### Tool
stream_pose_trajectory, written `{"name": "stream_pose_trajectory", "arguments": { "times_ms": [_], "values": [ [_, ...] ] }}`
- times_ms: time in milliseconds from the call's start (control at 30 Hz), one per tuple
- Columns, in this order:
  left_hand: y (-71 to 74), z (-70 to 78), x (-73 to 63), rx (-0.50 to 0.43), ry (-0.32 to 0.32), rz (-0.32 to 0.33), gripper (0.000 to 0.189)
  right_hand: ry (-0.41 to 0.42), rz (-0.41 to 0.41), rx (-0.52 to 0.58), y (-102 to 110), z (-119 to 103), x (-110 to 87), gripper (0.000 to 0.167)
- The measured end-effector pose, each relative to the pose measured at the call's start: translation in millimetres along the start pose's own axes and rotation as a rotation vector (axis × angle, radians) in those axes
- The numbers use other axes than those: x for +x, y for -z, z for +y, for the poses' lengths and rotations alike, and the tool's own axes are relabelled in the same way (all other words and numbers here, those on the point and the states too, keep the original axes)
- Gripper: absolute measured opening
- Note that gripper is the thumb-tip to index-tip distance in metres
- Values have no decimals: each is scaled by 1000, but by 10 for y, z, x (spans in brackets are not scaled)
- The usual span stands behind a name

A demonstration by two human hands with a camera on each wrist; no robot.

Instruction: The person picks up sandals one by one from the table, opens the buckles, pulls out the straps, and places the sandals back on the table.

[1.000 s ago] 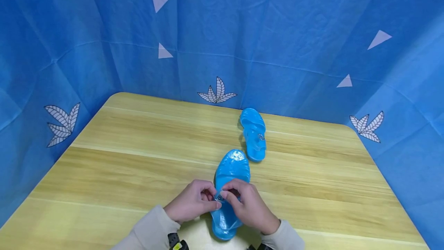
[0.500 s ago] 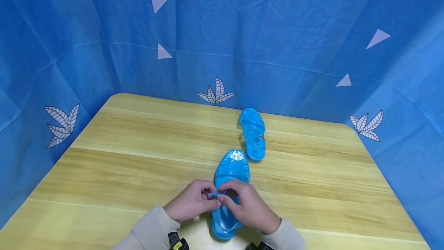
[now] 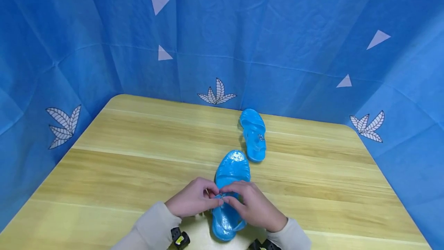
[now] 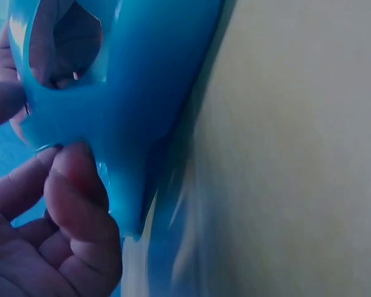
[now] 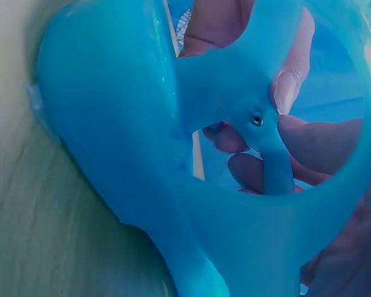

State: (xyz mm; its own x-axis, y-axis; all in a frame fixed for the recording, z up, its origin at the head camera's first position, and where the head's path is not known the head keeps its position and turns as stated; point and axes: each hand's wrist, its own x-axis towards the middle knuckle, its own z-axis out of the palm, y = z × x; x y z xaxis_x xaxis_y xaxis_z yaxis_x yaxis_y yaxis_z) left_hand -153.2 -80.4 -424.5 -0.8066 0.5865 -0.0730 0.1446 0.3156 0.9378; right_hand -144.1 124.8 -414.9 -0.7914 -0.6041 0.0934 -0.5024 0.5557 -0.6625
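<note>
A glossy blue jelly sandal (image 3: 233, 169) lies on the table, toe pointing away. At its left side, a small metal buckle (image 3: 221, 195) shows between both hands' fingertips. My left hand (image 3: 194, 199) pinches the sandal's strap beside the buckle. From the other side, my right hand (image 3: 250, 203) pinches the strap with thumb and forefinger. In the left wrist view, the fingers (image 4: 80, 204) press against the translucent blue strap (image 4: 68, 117). The right wrist view has a metal rivet (image 5: 256, 119) on the strap. The strap's free end is hidden by fingers in the head view.
A second blue sandal (image 3: 254, 136) with its own buckle lies behind the first, slightly right. The wood-grain table (image 3: 138, 157) meets a blue patterned curtain (image 3: 215, 22) at the back and sides. A black strap with a yellow patch (image 3: 180, 238) circles the left wrist.
Half a second ago a strip of blue strap stuck out leftward between the fingertips; now the buckle shows there instead. My right hand and wrist have shifted slightly rightward. The far sandal stays put.
</note>
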Motion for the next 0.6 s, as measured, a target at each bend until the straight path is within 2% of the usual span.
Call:
{"name": "stream_pose_trajectory", "arguments": {
  "times_ms": [267,600],
  "values": [
    [-25,-10,50,7,-13,-36,19,31,24,-17,14,23,-15,24],
    [-33,-33,49,8,-21,-12,20,148,34,-29,15,69,-32,21]
  ]
}}
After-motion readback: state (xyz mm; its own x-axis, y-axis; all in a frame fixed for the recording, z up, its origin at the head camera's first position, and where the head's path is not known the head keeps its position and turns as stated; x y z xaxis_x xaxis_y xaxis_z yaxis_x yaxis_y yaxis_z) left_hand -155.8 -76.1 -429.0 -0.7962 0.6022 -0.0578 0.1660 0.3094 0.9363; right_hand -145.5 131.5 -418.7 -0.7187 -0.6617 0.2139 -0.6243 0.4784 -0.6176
